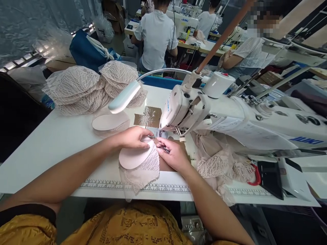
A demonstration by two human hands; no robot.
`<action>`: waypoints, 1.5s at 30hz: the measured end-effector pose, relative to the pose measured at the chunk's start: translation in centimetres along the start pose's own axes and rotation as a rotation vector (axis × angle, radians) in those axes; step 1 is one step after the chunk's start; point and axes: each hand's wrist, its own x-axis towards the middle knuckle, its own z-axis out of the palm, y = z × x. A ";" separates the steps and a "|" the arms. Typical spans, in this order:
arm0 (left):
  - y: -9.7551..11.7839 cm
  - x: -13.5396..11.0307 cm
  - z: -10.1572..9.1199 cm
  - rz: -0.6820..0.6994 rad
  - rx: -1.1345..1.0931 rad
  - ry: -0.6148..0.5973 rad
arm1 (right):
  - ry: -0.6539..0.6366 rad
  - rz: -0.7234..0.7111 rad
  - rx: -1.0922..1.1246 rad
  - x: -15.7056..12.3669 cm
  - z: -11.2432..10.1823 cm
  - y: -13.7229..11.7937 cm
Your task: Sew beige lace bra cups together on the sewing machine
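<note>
My left hand point(135, 136) grips the upper edge of a pale lace piece point(152, 160) with a smooth oval pad point(133, 157) on it, close to the sewing machine's needle area. The piece drapes toward the table's front edge. My right hand point(175, 156) is closed around a small dark metal tool point(164, 148), whose exact kind is mostly hidden in the fingers. Its fingertips are by the lace's right edge, just in front of the needle area. The white sewing machine point(176, 105) stands directly beyond both hands.
Stacked lace pieces point(76, 88) lie at the back left, with another oval pad point(111, 121) nearer. A lamp point(125, 97) overhangs the table. More lace point(217, 165), a red-handled object point(256, 175) and a black phone-like item point(270, 178) lie right. A measuring tape point(102, 185) runs along the front edge.
</note>
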 end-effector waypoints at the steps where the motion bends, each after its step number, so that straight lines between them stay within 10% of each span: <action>1: -0.2 0.2 0.4 0.017 -0.087 -0.006 | -0.001 0.006 0.026 0.0 0.0 0.0; 19: -1.0 0.0 2.5 -0.038 -0.812 -0.184 | -0.049 0.012 0.241 -0.5 -1.1 0.3; 41: -0.8 0.5 3.4 0.010 -0.621 -0.185 | -0.024 0.152 0.463 0.1 0.1 -1.0; 45: -1.1 0.2 1.5 -0.028 -0.444 -0.267 | -0.039 0.163 0.237 0.0 -0.3 -1.0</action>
